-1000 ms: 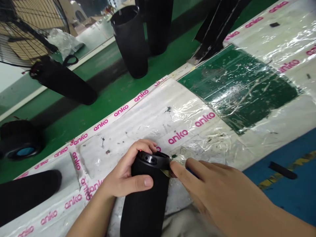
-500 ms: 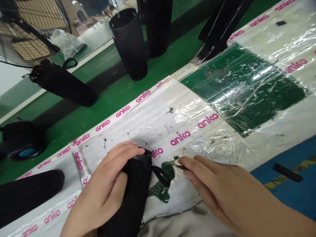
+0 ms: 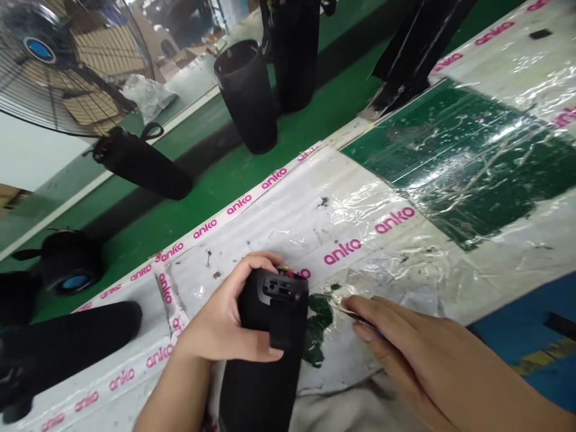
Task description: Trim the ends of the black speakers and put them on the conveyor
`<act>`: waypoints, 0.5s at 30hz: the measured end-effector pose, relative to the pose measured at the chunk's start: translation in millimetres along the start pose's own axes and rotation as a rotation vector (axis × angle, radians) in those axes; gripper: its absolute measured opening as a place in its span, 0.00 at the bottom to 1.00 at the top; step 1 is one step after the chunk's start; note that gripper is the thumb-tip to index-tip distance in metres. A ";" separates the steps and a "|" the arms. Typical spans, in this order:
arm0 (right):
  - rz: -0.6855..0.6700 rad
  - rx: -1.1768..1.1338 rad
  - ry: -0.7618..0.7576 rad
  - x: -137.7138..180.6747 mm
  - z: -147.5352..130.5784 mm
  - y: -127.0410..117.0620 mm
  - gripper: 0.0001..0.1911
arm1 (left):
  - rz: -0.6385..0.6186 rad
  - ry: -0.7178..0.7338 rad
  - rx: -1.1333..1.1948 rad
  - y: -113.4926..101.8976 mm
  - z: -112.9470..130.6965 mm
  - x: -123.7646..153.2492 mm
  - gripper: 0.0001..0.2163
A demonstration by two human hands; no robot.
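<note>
- Left hand [image 3: 225, 321], lower centre of the frame, is curled round the upper end of a black cylinder [image 3: 261, 390], opened only as wide as its body
- The cylinder sits inside that grip, tilted, its open end towards the middle of the frame and its lower part running off the bottom edge
- The left thumb lies across the near face, its tip on a black strap [image 3: 279, 324], just below a panel with ports [image 3: 281, 288]; the other fingers bend over the far left of the rim
- Red and yellow wires [image 3: 288, 272] show at the opening, just right of those fingertips
- Right hand [image 3: 414, 354], lower right, has thumb and forefinger pinched on a thin tool [image 3: 357, 316]; what kind, I cannot tell
- The pinch is apart from the cylinder, to its right, a torn green patch [image 3: 320, 324] of the worktop between them
</note>
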State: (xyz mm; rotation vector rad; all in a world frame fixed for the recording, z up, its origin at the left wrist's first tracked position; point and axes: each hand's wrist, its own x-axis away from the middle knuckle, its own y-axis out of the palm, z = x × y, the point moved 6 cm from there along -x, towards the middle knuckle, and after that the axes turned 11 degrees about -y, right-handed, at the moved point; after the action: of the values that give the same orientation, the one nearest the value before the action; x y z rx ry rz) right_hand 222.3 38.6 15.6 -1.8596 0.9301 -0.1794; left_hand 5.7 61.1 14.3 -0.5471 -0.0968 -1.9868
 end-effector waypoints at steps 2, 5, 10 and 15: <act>0.014 -0.012 -0.009 -1.2 -4.1 -3.8 0.13 | -0.103 0.051 0.033 5.1 -8.1 -4.6 0.37; -0.004 -0.006 -0.028 -2.0 -9.8 -3.0 0.14 | -0.130 0.113 -0.085 6.8 -13.4 -6.9 0.39; -0.112 -0.021 -0.037 -0.9 -11.8 12.2 0.16 | -0.151 0.110 -0.011 -0.7 -14.4 -5.0 0.35; -0.122 0.088 -0.061 -2.4 -13.3 16.2 0.24 | -0.161 0.115 -0.032 0.1 -11.8 -5.7 0.35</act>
State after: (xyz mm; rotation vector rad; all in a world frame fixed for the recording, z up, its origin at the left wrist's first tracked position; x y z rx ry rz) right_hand 205.6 27.4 9.1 -1.8311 0.7561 -0.2331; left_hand 3.9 62.2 1.4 -0.4562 -0.0384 -2.1759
